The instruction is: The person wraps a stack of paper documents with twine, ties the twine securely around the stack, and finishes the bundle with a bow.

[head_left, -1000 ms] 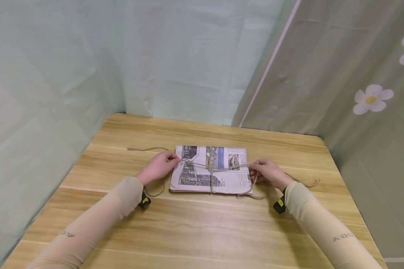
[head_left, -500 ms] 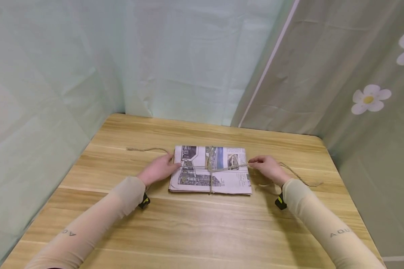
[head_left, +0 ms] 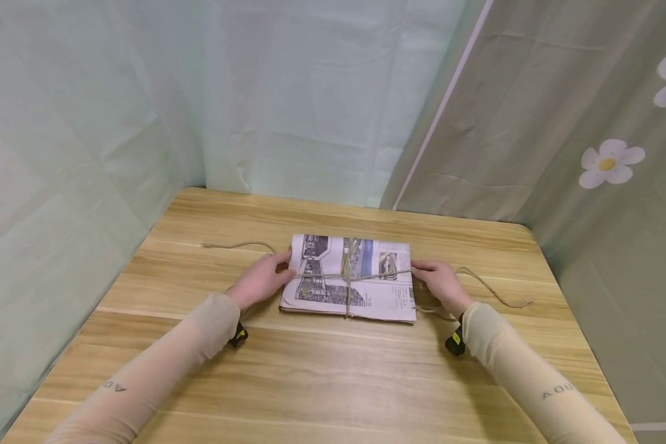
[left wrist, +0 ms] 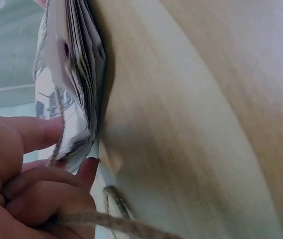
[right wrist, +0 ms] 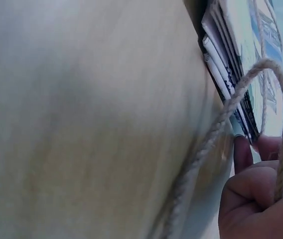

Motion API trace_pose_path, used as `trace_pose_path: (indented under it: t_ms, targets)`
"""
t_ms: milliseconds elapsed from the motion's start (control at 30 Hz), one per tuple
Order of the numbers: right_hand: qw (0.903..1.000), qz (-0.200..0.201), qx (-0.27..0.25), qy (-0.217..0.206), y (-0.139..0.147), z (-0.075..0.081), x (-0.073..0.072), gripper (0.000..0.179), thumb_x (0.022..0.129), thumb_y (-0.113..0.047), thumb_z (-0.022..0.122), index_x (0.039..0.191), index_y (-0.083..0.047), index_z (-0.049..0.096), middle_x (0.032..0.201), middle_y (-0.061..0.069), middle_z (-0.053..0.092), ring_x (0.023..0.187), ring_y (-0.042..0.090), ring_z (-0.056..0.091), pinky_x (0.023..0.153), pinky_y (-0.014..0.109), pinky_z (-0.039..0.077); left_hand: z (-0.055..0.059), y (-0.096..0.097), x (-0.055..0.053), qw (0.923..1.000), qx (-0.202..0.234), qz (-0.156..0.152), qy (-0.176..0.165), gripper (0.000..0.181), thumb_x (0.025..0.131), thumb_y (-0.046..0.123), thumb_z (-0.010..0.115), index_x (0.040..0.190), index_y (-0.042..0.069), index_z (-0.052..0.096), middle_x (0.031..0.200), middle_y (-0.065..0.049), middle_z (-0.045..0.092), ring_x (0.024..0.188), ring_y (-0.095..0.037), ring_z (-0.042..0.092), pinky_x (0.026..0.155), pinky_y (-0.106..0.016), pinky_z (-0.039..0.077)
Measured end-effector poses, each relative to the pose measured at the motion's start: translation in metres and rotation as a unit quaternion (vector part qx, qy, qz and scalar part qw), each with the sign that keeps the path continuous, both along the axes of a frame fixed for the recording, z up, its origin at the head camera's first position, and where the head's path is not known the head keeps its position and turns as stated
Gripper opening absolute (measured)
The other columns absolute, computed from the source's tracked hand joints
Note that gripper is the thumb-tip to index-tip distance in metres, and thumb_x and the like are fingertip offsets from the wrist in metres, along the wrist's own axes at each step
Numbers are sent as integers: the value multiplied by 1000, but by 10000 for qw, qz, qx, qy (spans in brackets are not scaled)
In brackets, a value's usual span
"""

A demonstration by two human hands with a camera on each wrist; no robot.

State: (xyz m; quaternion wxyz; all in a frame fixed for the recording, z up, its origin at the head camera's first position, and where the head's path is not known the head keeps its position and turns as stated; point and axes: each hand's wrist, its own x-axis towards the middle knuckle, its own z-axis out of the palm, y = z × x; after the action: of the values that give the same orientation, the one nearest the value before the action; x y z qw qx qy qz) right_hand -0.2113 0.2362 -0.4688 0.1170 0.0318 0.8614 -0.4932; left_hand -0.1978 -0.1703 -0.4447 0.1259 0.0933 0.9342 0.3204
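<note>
On my head feed, a stack of newspapers (head_left: 383, 302) sits near the middle of the wooden surface (head_left: 333, 382), with string (head_left: 348, 296) crossing it toward twelve, three, six and nine o'clock. My left hand (head_left: 261, 280) is at the stack's nine o'clock edge; the wrist feed shows its fingers curled round the string, thumb against the strand. My right hand (head_left: 444, 287) is at the three o'clock edge, fingers clamped on the string where it leaves the paper, a slack loop rising from the grip. I cannot tell whether the stack is quite flat on the surface. I expect it to be light, floppy at the corners, with sheets that slide over each other and crease easily. The string looks rough and should not slip. I would grip it close to the paper, and take the stack itself by both short edges, thumbs on top.
</note>
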Motion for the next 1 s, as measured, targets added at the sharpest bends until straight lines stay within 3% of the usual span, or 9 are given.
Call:
trace_pose_path:
  t_ms: [100, 233, 367, 467, 567, 633, 700, 900, 1000]
  targets:
    - [9982, -349, -453, -185, 2, -2, 3, 38, 104, -17, 60, 141, -5, 61, 121, 18, 68, 89, 16, 64, 80, 31, 51, 0, -1, -1, 9988, 459, 114, -85, 67, 103, 27, 62, 160, 10, 31, 147, -21, 53, 135, -40, 48, 115, -57, 33]
    - [9873, -710, -1289, -604, 3, -5, 6, 40, 105, -14, 58, 144, -6, 58, 94, 5, 62, 46, 6, 32, 47, 23, 31, -3, -2, -2, 9960, 851, 220, -171, 68, 102, 26, 64, 161, 15, 32, 139, -19, 60, 128, -37, 55, 113, -57, 37]
    - [9817, -740, -1582, -754, 1, -7, 7, 43, 105, -12, 58, 146, -2, 54, 96, 0, 65, 44, 4, 31, 44, 21, 29, -8, -3, -4, 9937, 1066, 259, -222, 70, 101, 25, 66, 160, 11, 32, 130, -21, 64, 124, -38, 57, 113, -56, 37]
    - [9802, -670, -1664, -838, 1, -6, 7, 44, 105, -11, 57, 146, 1, 52, 92, -1, 64, 45, 4, 32, 44, 21, 29, -11, -4, -6, 9851, 1530, 452, -640, 72, 101, 23, 67, 160, 4, 30, 133, -22, 62, 123, -33, 58, 111, -49, 41]
    - [9757, -653, -1843, -989, 1, -4, 6, 42, 106, -10, 53, 146, 4, 50, 84, -2, 60, 45, 4, 31, 44, 20, 27, -13, -5, -8, 9648, 2143, 669, -1371, 65, 100, 22, 67, 155, 0, 39, 123, -19, 66, 87, -19, 63, 79, -30, 55]
    - [9724, -655, -1948, -1102, 2, -3, 6, 42, 107, -9, 52, 146, 5, 49, 79, -3, 57, 45, 4, 30, 44, 20, 26, -13, -5, -10, 9508, 2427, 702, -1795, 55, 100, 21, 67, 147, 0, 50, 109, -15, 68, 65, -11, 51, 55, -22, 45]
    - [9705, -644, -2018, -1153, 3, -2, 6, 43, 107, -9, 52, 147, 5, 48, 77, -4, 56, 44, 4, 29, 44, 19, 25, -12, -5, -11, 9437, 2504, 687, -2050, 47, 99, 21, 69, 141, 3, 57, 98, -11, 66, 55, -11, 37, 46, -22, 33]
    - [9749, -628, -1813, -1130, 3, -2, 7, 50, 102, -15, 63, 146, 3, 49, 83, -3, 57, 45, 5, 29, 46, 21, 28, -7, -5, -11, 9586, 2116, 530, -1828, 59, 94, 23, 75, 144, 1, 53, 125, -13, 65, 86, -21, 58, 65, -27, 47]
    - [9811, -525, -1555, -1024, 3, -2, 9, 52, 100, -16, 67, 146, 2, 51, 92, 0, 62, 47, 7, 31, 47, 22, 30, -7, -4, -12, 9604, 2102, 510, -1758, 59, 95, 21, 74, 144, -1, 50, 133, -17, 63, 100, -23, 61, 74, -30, 50]
